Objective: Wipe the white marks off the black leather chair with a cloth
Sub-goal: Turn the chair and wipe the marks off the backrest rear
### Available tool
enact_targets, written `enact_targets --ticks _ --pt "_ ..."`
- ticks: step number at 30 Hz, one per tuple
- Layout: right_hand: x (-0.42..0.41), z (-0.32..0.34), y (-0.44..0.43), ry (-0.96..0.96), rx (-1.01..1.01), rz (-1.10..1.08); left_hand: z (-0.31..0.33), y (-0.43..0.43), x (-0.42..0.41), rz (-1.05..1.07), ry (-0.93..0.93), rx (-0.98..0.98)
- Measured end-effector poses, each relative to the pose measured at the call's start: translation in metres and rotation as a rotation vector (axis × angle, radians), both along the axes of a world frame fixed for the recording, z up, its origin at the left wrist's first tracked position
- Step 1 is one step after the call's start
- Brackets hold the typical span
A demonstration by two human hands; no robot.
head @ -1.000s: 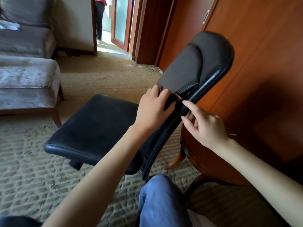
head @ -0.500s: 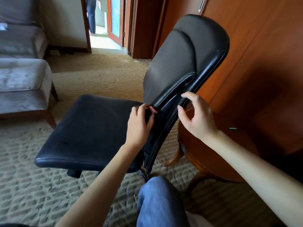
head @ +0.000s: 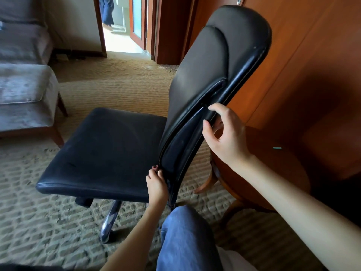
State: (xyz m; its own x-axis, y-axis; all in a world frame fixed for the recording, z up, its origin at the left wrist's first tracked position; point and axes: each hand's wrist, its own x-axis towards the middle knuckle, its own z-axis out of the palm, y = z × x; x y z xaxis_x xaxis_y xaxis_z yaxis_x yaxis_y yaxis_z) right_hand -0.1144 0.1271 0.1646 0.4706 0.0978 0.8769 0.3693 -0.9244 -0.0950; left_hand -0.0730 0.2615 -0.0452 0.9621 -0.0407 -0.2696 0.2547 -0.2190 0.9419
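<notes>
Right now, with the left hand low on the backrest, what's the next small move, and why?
Probably wipe upward along the edge: the left hand, pinching what looks like the cloth, sits at the bottom of the backrest, the right hand grips its rim to steady it, and pale specks show higher up the rim.

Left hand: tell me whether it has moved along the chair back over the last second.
Yes. The left hand, with the cloth, has slid down the backrest edge, from beside the right hand to the bottom by the seat.

One black chair (head: 109, 149), two hands (head: 157, 185) (head: 228, 137), one cloth (head: 154, 167), one round wooden table (head: 273, 173)
</notes>
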Motion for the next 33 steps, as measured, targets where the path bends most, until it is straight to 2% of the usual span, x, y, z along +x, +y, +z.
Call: enact_targets --ticks 2,3,5,8,11,13,16,19,23,27,31,33 --pt "0.0 0.0 0.0 0.003 0.005 -0.009 -0.013 0.003 -0.008 -0.078 0.079 0.077" --pt "-0.001 0.0 0.0 0.005 0.005 -0.017 -0.015 0.007 -0.012 -0.076 0.055 0.101" --pt "-0.001 -0.002 0.002 0.001 0.003 -0.019 -0.001 0.019 -0.014 0.04 -0.124 0.082" --pt "0.002 -0.004 0.007 -0.022 -0.01 -0.003 0.059 0.036 -0.009 0.151 -0.473 -0.059" --pt "0.002 -0.005 0.015 -0.04 -0.015 0.004 0.135 0.028 -0.003 0.079 -0.696 -0.158" --pt "0.0 -0.006 0.021 -0.052 -0.024 0.005 0.168 0.016 -0.004 0.026 -0.899 -0.125" --pt "-0.001 -0.006 0.031 -0.081 -0.044 -0.002 0.159 0.01 0.002 0.067 -1.189 0.004" --pt "0.001 -0.006 0.038 -0.103 -0.04 -0.009 0.131 0.016 0.012 0.077 -1.272 0.074" --pt "-0.001 -0.004 0.037 -0.1 -0.027 -0.028 0.087 0.025 0.017 0.041 -1.272 0.26" --pt "-0.001 -0.005 0.033 -0.099 -0.023 -0.043 0.034 0.032 0.018 -0.022 -1.183 0.466" --pt "0.0 -0.005 0.023 -0.073 -0.007 -0.071 -0.01 0.031 0.006 -0.173 -0.884 0.723" --pt "0.0 -0.004 0.02 -0.071 -0.015 -0.076 -0.032 0.042 0.0 -0.214 -0.543 0.742"
